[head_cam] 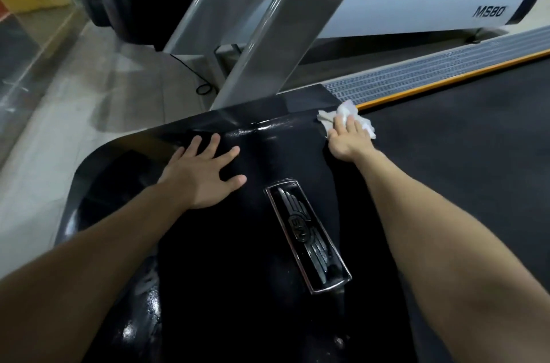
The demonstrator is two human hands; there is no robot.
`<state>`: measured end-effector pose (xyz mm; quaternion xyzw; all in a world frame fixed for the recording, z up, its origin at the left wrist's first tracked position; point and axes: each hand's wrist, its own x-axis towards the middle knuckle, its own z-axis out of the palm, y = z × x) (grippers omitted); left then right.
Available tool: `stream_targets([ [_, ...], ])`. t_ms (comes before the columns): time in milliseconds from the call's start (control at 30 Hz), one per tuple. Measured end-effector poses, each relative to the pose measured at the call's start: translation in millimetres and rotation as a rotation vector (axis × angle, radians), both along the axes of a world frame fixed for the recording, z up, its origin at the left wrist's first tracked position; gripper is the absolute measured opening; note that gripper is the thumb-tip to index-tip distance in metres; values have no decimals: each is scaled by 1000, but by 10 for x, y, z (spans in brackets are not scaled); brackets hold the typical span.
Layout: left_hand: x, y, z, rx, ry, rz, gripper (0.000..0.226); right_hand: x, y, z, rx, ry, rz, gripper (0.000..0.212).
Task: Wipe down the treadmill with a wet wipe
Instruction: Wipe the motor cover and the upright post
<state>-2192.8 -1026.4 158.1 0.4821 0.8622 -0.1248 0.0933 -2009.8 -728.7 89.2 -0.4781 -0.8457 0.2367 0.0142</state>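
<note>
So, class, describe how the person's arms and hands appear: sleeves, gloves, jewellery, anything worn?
The left hand and right hand wear no gloves, and no rings, watch or wristbands are visible. Behind them no sleeves show: both are bare right to the frame edge.

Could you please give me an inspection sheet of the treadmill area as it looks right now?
Surface: glossy black motor cover, wet-looking sheen near its far edge; winged badge set in it.
Job's things: white wet wipe, crumpled, at the cover's far corner beside the running belt.
Clutter: nothing seen.
Grips: left hand flat on the cover, fingers spread; right hand presses the wipe with straight fingers.
Cables: black cable looped on the tiled floor.
Surroundings: grey uprights rising from the cover; second treadmill marked MS80 behind them.
</note>
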Motion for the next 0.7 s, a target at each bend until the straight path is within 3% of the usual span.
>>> stream_targets([
  [167, 42, 18, 35, -11, -29, 13, 79, -537, -695, 155, 118, 81, 402, 63],
  [233, 63, 24, 67, -24, -32, 28, 79, -414, -965, 200, 99, 90, 448, 60],
  [433, 100, 40, 194, -34, -86, 50, 82, 424, -1202, 388, 110, -62, 359, 44],
  [533, 201, 151, 341, -91, -55, 85, 85, 906, -1451, 490, 130, -204, 306, 47],
  [633, 526, 232, 441, -56, 60, 24, 75, 1344, -1740, 646, 63, -283, 192, 48],
  [700, 855, 185, 436, 44, 50, -39, 64, 1590, -1893, 661, 28, -237, 142, 47],
])
